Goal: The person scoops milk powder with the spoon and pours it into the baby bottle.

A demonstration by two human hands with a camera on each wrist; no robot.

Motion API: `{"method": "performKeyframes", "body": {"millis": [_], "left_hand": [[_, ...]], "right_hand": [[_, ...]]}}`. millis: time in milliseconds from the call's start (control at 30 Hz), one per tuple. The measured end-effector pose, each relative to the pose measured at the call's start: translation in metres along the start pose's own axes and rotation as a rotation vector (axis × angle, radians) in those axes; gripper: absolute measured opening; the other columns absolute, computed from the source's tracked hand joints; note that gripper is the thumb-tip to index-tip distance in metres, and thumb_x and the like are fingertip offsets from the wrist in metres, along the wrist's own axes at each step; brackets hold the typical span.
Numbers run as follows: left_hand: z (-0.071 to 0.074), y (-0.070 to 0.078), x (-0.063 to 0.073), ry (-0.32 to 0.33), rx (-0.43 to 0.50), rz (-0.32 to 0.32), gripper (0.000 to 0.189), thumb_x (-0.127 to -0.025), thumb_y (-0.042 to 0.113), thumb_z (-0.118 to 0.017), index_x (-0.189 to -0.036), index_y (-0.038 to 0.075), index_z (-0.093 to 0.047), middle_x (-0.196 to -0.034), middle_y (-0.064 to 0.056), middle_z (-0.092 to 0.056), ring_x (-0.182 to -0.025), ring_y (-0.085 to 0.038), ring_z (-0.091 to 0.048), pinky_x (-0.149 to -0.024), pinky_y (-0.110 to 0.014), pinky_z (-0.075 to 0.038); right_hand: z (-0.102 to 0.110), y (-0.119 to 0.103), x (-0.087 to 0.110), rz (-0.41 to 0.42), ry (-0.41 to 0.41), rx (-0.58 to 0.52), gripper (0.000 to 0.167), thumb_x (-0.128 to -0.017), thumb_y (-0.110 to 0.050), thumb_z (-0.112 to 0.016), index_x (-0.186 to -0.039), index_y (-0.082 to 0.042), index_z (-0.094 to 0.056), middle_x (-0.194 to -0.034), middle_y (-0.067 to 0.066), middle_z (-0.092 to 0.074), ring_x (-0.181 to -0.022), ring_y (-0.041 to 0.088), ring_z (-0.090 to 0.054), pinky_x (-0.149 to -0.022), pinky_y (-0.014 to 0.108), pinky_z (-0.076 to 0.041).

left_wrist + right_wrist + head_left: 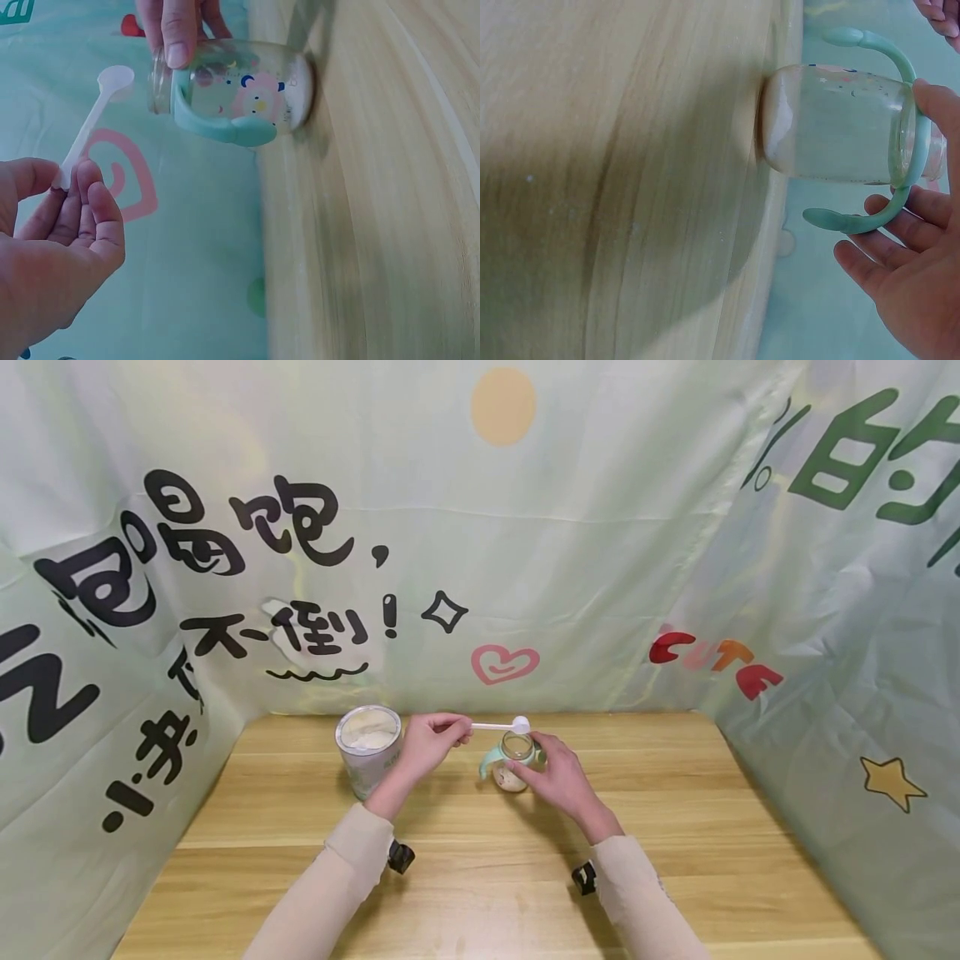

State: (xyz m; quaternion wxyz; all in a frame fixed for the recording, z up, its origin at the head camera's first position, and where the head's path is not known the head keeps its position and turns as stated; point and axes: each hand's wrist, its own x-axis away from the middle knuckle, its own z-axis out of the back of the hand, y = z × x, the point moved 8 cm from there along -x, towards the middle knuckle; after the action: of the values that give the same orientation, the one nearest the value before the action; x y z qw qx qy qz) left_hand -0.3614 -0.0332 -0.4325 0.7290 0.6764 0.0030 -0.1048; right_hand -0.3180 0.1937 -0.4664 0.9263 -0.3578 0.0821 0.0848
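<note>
My left hand (431, 745) pinches the end of a white measuring scoop's handle between thumb and fingers. The bowl of this scoop (116, 81) is close above the mouth of a clear baby bottle (225, 90), which stands upright on the table. A mint-green ring with two curved handles (874, 221) goes around the bottle's neck, and a cartoon animal is printed on its side. White powder (781, 120) lies at the bottom of the bottle. With thumb and fingers around the neck ring, my right hand (562, 774) holds the bottle.
To the left, beside my left forearm, stands an open can (367, 747) with pale powder inside. The wooden table (480, 893) meets a printed light-green cloth (585, 568) at the back and sides. A small black device (401, 857) is at my left wrist.
</note>
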Motion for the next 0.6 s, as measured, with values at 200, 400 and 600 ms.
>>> {"method": "performKeyframes", "body": {"millis": [200,400,600], "left_hand": [[-0.0008,-0.0019,-0.0003,-0.009,0.033,0.006,0.02,-0.098,0.011,-0.075,-0.103,-0.007,-0.079,-0.085,-0.013,-0.08,-0.072,-0.006,-0.072,-0.071,-0.02,-0.063],[0.0016,-0.0026,0.0016,0.011,0.032,0.015,0.02,-0.099,0.01,-0.075,-0.105,-0.008,-0.078,-0.09,-0.018,-0.08,-0.072,-0.006,-0.071,-0.072,-0.021,-0.063],[-0.0027,0.0029,0.0026,-0.006,0.014,-0.001,0.022,-0.1,0.011,-0.073,-0.108,-0.01,-0.077,-0.093,-0.024,-0.079,-0.072,-0.005,-0.07,-0.075,-0.026,-0.065]], "right_hand": [[-0.0008,0.0008,-0.0005,-0.005,0.001,0.001,0.078,-0.094,-0.045,-0.078,-0.15,0.002,-0.051,-0.151,0.025,-0.056,-0.141,0.045,-0.053,-0.118,0.062,-0.044],[-0.0044,0.0004,-0.0024,-0.003,-0.014,-0.004,0.079,-0.095,-0.047,-0.077,-0.151,0.001,-0.05,-0.152,0.024,-0.055,-0.142,0.044,-0.052,-0.119,0.06,-0.044],[-0.0018,0.0007,-0.0007,-0.019,-0.009,-0.018,0.077,-0.094,-0.045,-0.078,-0.149,0.001,-0.052,-0.151,0.024,-0.056,-0.141,0.045,-0.052,-0.119,0.062,-0.044]]}}
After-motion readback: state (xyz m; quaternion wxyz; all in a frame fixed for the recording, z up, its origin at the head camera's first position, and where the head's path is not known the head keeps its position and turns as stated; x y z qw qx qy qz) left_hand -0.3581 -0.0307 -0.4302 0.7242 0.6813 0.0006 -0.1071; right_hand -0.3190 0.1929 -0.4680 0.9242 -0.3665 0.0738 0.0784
